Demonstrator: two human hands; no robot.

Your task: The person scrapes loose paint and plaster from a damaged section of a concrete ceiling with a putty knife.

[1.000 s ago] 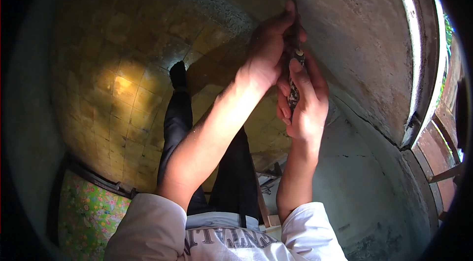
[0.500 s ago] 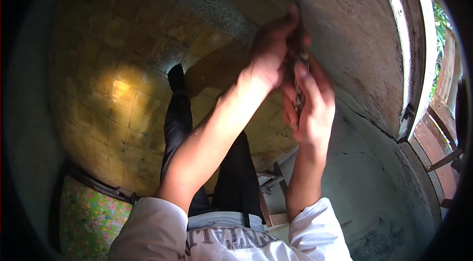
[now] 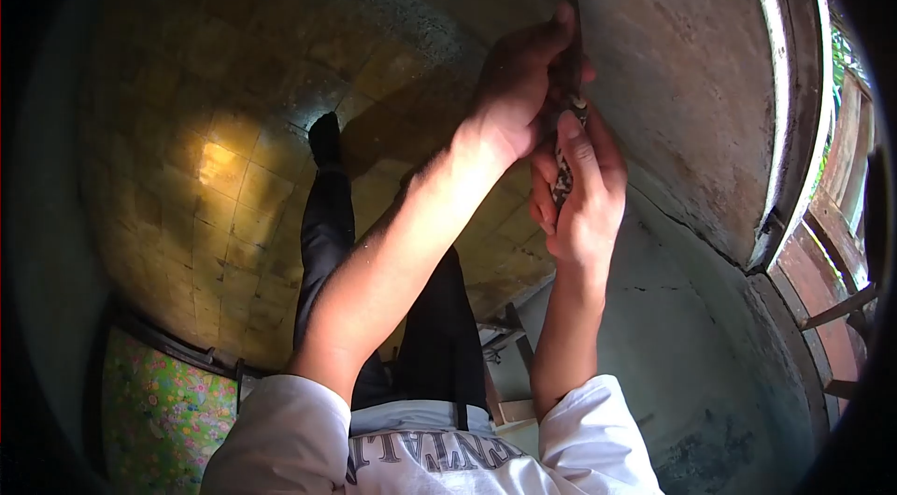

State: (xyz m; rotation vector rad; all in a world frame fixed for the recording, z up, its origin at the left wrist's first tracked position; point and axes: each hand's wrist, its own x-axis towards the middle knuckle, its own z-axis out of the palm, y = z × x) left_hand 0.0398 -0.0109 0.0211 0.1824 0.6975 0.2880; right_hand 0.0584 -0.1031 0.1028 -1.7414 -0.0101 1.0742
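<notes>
My right hand (image 3: 587, 186) is wrapped round the black-and-white speckled handle (image 3: 563, 179) of a long, thin tool. From the handle a dark, narrow blade-like part (image 3: 576, 46) points up towards the wall. Beside that part, above my right hand, is my left hand (image 3: 523, 74), its thumb raised and its palm against the tool. Fingertips of my left hand show on the far side of the dark part. Shadow hides much of the left hand's grip.
A worn wall (image 3: 673, 74) with peeling paint rises in front. Right of it is a window opening with wooden slats (image 3: 846, 149). Yellowish floor tiles (image 3: 224, 168) lie below, with a floral green cloth (image 3: 168, 401) at lower left and a wooden frame (image 3: 512, 409) near my legs.
The view has shifted slightly, so the window and wall sit a little differently. Both hands stay on the tool, and its handle and dark part show more sharply.
</notes>
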